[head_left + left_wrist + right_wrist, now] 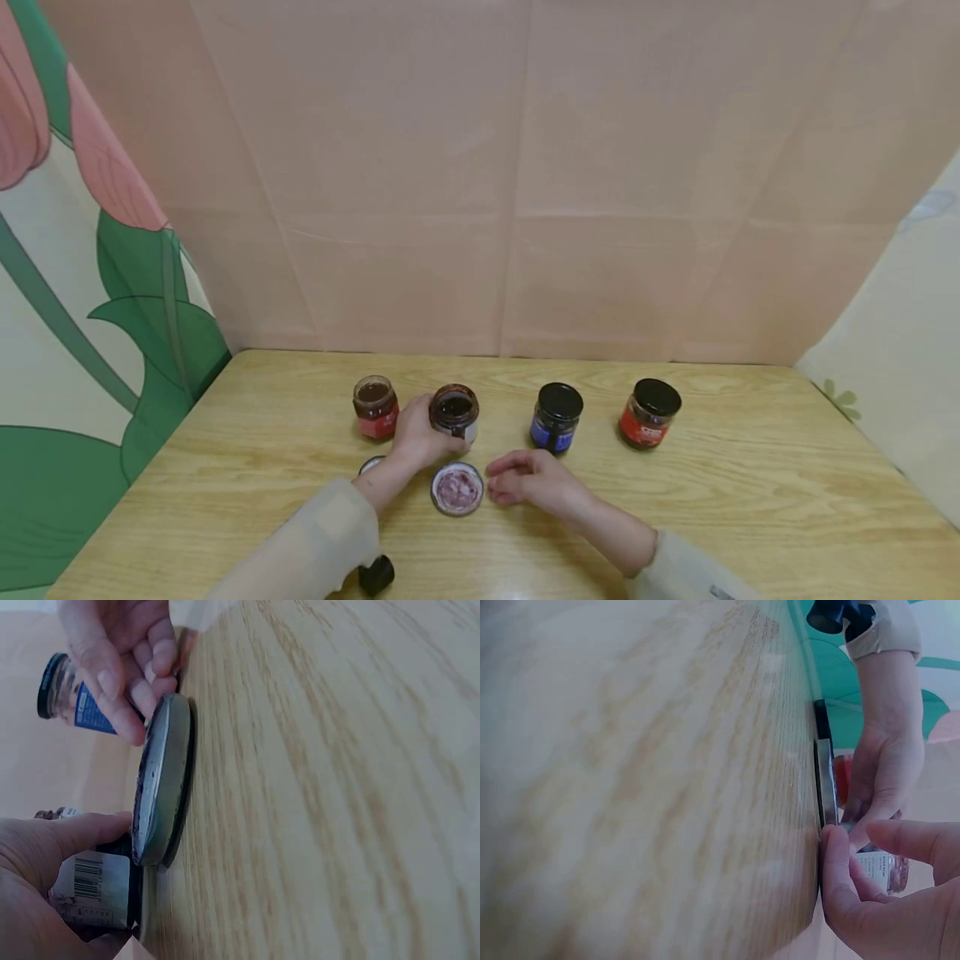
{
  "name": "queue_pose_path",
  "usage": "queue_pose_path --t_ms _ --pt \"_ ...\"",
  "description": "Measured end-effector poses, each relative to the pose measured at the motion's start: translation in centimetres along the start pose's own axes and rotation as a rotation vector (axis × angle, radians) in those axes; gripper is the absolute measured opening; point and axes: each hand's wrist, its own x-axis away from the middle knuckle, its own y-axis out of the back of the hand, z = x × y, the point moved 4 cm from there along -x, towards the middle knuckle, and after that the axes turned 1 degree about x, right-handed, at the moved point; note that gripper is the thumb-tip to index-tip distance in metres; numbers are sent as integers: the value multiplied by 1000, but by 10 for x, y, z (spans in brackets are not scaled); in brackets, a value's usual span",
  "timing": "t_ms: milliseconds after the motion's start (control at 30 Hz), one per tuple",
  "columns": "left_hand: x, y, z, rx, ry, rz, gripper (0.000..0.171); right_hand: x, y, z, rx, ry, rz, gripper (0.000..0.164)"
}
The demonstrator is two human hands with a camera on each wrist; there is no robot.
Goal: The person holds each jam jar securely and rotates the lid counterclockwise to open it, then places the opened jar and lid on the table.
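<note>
My left hand (pixel 420 433) grips an uncapped glass jar (pixel 470 431) of dark contents, which stands upright on the table. Its pale label with a barcode (pixel 88 877) shows in the left wrist view. In front of the jar, a round metal lid (pixel 457 489) lies with its smeared inner side up. My right hand (pixel 543 482) is just right of this lid, fingers loosely bent and holding nothing. Its fingertips are at the lid's edge in the right wrist view; whether they touch it I cannot tell.
Left of the held jar stands another uncapped jar (pixel 377 423) with a red label. A second lid (pixel 371 464) is partly hidden by my left wrist. To the right stand two capped jars, one blue-labelled (pixel 555 435), one red-labelled (pixel 645 429). A pink-beige cloth (pixel 517 183) hangs behind the table.
</note>
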Motion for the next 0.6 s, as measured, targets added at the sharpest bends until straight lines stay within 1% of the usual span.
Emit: queue_pose_path --t_ms 167,300,600 --pt "-1 -1 -1 -15 -5 13 74 1 1 2 4 3 5 35" --pt "0 -2 -1 -9 -5 19 77 3 2 4 -3 7 9 37" --pt "3 -2 -6 -3 -4 38 89 8 6 12 7 36 20 37"
